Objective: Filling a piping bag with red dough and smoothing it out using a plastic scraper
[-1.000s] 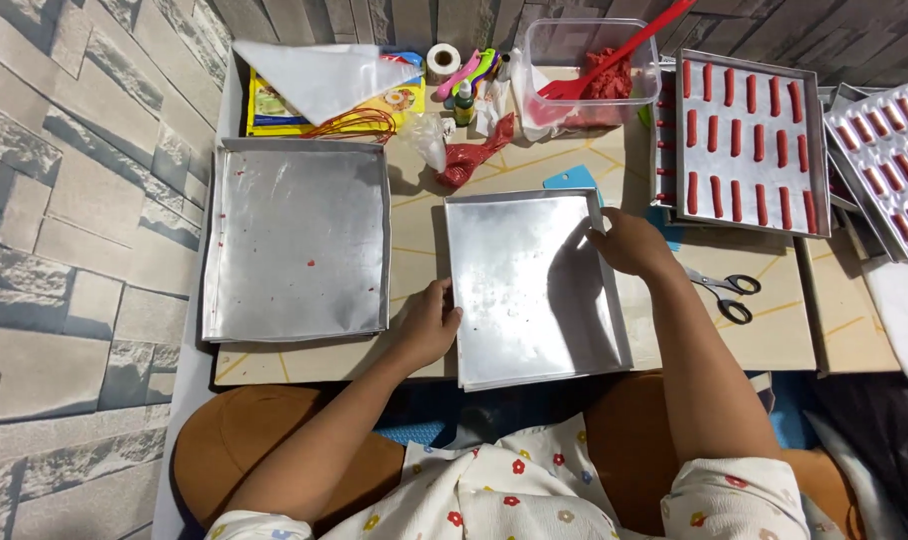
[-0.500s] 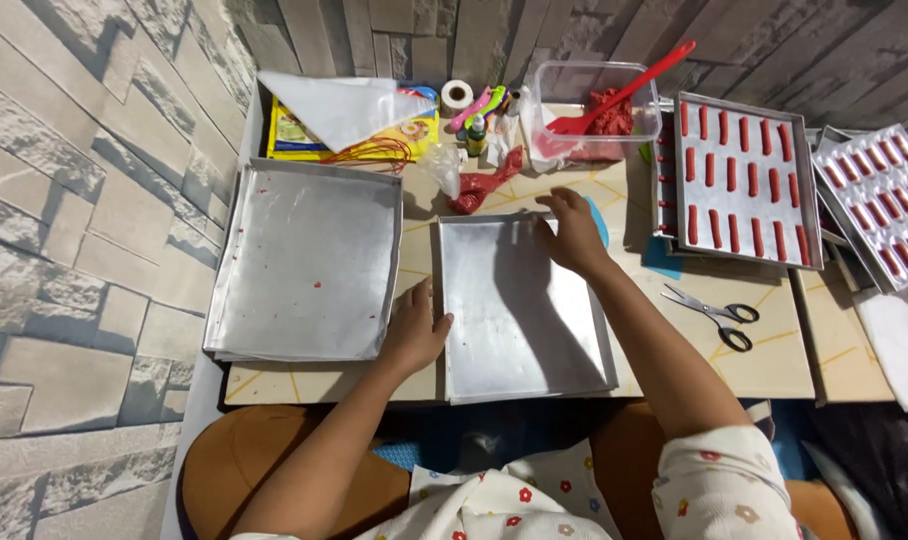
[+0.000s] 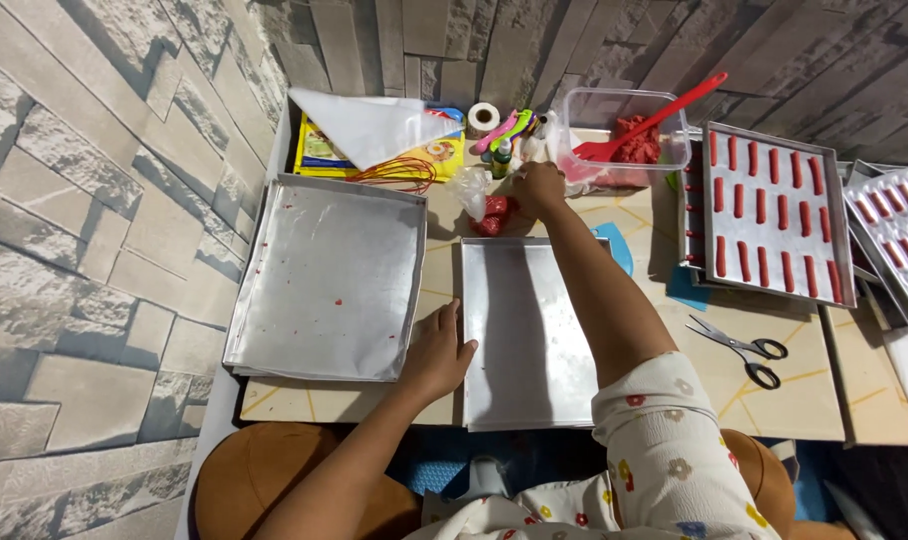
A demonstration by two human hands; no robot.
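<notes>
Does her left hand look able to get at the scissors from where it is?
Probably not easily: the left hand rests at the middle tray's left edge, and the outstretched right arm lies between it and the scissors.

I'm working in a home baking corner, sat low at a small table (image 3: 874,400) pushed up against a stone-pattern wall (image 3: 84,200). Metal baking trays (image 3: 324,280) cover the tabletop; the one at far right (image 3: 774,215) carries rows of piped red strips. Behind them stand a clear tub of red batter (image 3: 629,135) with a red spatula (image 3: 654,115), a whisk (image 3: 394,175) and piping bags (image 3: 374,125). Scissors (image 3: 744,350) lie near right.
</notes>
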